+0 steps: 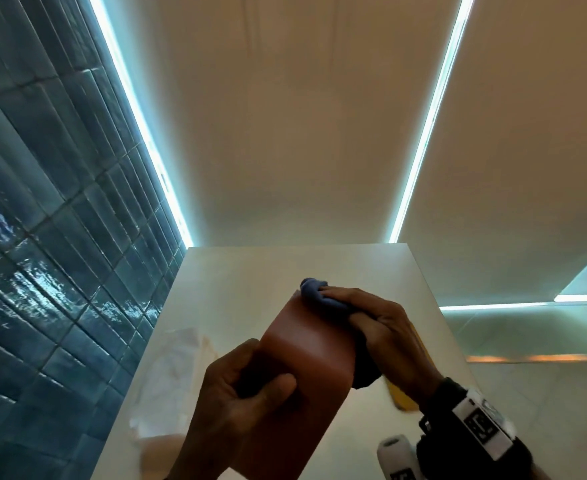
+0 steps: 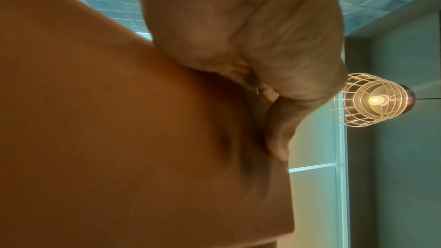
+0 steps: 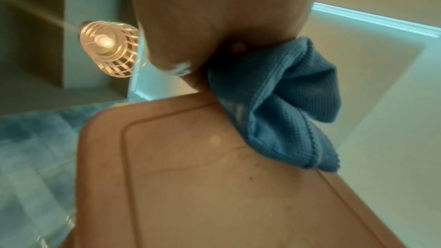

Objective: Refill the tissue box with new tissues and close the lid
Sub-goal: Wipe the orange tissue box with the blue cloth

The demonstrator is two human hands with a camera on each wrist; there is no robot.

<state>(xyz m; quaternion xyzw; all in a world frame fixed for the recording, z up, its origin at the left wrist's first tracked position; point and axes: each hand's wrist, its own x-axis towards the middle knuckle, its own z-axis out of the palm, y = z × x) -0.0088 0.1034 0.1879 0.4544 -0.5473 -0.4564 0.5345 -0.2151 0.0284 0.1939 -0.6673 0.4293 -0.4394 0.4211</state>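
A reddish-brown tissue box [image 1: 306, 368] is held up off the pale counter [image 1: 236, 271] in the head view. My left hand [image 1: 247, 389] grips its lower left side, thumb across the front face. My right hand [image 1: 382, 327] holds a bunched blue cloth [image 1: 316, 292] and presses it against the box's top right edge. The right wrist view shows the blue cloth [image 3: 286, 101] lying on a grooved flat face of the box [image 3: 214, 186]. The left wrist view shows the box's brown side [image 2: 119, 139] under my palm. A pack of white tissues in clear wrap [image 1: 178, 375] lies on the counter at the left.
Blue glossy wall tiles [image 1: 43, 237] rise on the left. A yellow object [image 1: 399, 393] lies on the counter behind my right hand. A white cylinder [image 1: 396, 455] shows at the bottom right. A caged pendant lamp [image 2: 372, 99] hangs nearby.
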